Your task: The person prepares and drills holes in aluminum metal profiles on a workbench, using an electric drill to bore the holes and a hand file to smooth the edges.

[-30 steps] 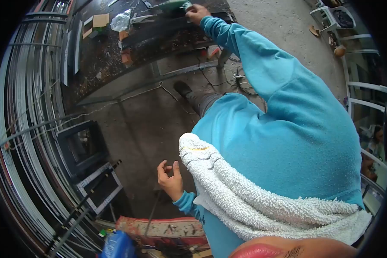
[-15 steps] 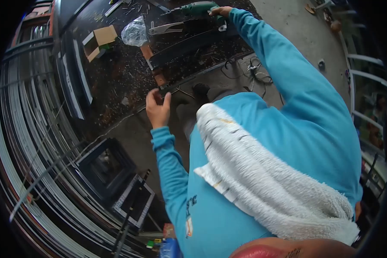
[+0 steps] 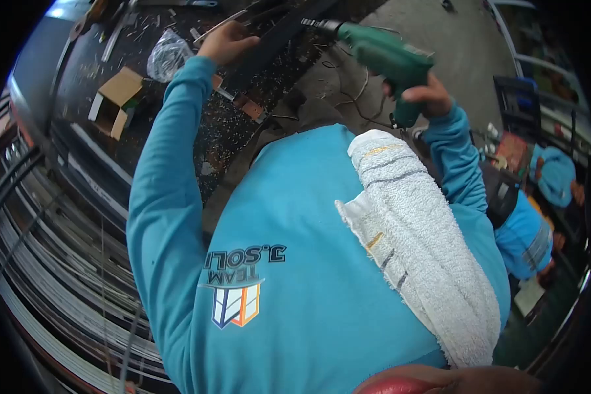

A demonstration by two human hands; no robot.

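My right hand [image 3: 430, 97] is wrapped around the handle of a green power drill [image 3: 387, 56], held up right of the bench with its bit pointing left. My left hand [image 3: 228, 43] is closed over the bench beside a long dark bar [image 3: 276, 49]. Its fingers are mostly hidden, so what they hold cannot be made out. Just left of that hand lies a clear plastic bag [image 3: 169, 58]. Below it, a copper-coloured piece [image 3: 249, 107] sits near the bench edge.
An open cardboard box [image 3: 119, 98] stands on the dark, debris-strewn bench [image 3: 171, 125]. Long metal profiles [image 3: 59, 262] are stacked at left. A cable [image 3: 354, 102] trails over the floor. Another person in blue [image 3: 525, 240] is at the far right.
The drill has come off the bench area, toward my body and right, in my right hand. My left hand has moved from the bench edge to over the bench, where the metal pliers lay.
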